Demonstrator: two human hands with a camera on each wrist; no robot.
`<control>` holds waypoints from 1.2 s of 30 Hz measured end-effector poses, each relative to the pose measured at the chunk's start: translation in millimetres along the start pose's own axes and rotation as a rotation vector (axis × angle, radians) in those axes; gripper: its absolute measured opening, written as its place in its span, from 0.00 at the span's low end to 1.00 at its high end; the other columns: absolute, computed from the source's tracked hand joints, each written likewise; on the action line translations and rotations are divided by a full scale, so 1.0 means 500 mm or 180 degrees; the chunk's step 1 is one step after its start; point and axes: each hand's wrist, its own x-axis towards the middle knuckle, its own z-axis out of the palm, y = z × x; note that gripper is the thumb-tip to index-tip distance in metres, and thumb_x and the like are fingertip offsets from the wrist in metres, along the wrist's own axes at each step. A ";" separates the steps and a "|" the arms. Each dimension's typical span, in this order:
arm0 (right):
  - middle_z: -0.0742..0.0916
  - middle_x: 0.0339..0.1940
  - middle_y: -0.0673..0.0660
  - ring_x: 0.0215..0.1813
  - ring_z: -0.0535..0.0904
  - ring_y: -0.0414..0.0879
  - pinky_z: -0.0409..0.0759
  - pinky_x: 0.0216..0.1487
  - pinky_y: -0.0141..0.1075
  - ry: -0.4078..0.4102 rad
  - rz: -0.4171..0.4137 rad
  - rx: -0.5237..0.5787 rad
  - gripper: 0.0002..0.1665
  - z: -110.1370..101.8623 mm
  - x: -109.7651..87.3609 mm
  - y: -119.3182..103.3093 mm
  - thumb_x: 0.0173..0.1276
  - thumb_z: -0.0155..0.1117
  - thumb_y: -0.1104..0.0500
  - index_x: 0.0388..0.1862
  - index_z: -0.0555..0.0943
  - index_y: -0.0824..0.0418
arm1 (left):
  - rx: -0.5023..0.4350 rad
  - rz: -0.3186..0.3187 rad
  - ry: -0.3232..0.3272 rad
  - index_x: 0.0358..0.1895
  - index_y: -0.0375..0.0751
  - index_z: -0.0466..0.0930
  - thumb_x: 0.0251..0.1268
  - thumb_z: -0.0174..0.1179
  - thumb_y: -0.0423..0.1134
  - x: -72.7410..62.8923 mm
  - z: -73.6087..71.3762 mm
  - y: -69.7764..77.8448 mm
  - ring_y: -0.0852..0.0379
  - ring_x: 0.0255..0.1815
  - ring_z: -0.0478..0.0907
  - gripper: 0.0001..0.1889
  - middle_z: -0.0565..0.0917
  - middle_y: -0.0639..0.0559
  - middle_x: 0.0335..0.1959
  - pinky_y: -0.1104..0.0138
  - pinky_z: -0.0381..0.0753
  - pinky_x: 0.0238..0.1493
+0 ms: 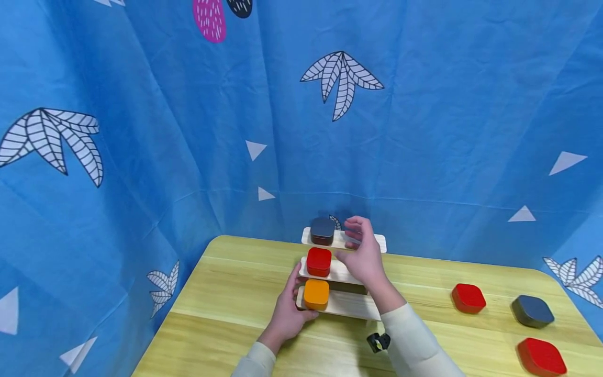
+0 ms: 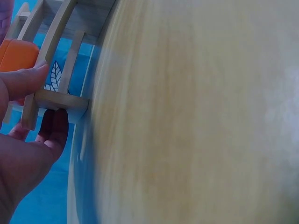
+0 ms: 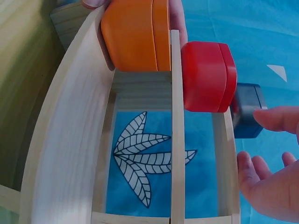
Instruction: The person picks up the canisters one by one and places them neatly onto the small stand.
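Note:
A pale wooden three-step rack point(image 1: 348, 305) stands at the table's back edge. At the left end of its steps sit an orange rounded box point(image 1: 316, 295) at the front, a red one point(image 1: 319, 262) in the middle and a dark grey one point(image 1: 322, 231) at the top. My left hand point(image 1: 286, 317) grips the rack's left end, thumb point(image 2: 28, 80) in front and fingers behind. Over the rack's right side, my right hand point(image 1: 364, 256) is raised with loosely bent fingers, holding nothing. In the right wrist view its thumb point(image 3: 275, 119) overlaps the dark grey box's edge; contact cannot be told.
On the right of the wooden table point(image 1: 424, 314) lie a red box point(image 1: 468, 298), a dark grey box point(image 1: 532, 311) and another red box point(image 1: 542, 357). A small black device point(image 1: 378, 342) shows beside my right sleeve. Blue patterned cloth point(image 1: 424, 131) hangs behind the table.

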 end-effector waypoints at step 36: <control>0.81 0.58 0.61 0.57 0.78 0.55 0.80 0.54 0.45 0.0269 -0.0140 0.0074 0.41 -0.043 -0.031 0.026 0.51 0.72 0.81 0.62 0.67 0.63 | 0.0033 -0.0008 -0.0001 0.81 0.66 0.44 0.43 0.74 0.17 0.002 -0.002 0.003 0.51 0.66 0.67 0.66 0.71 0.57 0.65 0.51 0.65 0.67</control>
